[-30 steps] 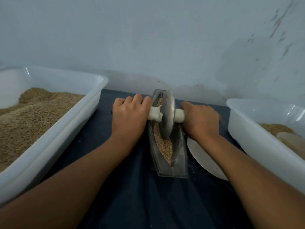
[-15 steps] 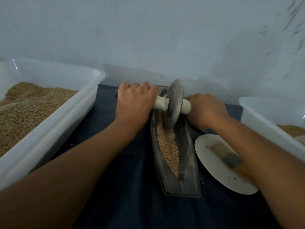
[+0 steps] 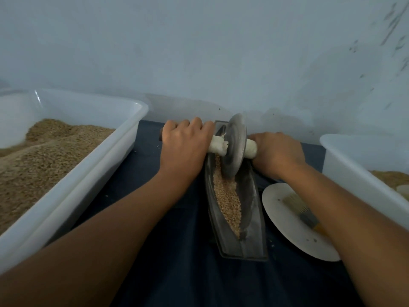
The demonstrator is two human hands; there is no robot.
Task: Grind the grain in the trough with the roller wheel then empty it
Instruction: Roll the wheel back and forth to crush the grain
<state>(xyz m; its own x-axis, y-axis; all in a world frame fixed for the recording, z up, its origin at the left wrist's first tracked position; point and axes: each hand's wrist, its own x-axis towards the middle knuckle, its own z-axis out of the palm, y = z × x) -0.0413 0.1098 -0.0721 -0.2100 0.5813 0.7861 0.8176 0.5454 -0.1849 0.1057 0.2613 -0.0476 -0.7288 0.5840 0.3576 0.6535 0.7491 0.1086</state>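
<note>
A narrow dark metal trough (image 3: pixel 252 207) lies lengthwise on the dark blue cloth, with a strip of tan grain (image 3: pixel 228 198) along its groove. The grey roller wheel (image 3: pixel 235 149) stands upright in the far end of the trough on a white axle handle. My left hand (image 3: pixel 184 145) is closed around the left end of the axle. My right hand (image 3: pixel 276 152) grips the right end. The wheel's lower rim sits in the grain.
A large white tub of grain (image 3: pixel 73 180) fills the left side. A second white tub (image 3: pixel 354 171) with some grain stands at the right. A white plate (image 3: pixel 285 220) with a brush (image 3: pixel 298 209) lies right of the trough. A pale wall rises close behind.
The wheel has rolled from mid-trough to the far end, both hands moving away with it. The view shifted, so the plate and brush now show.
</note>
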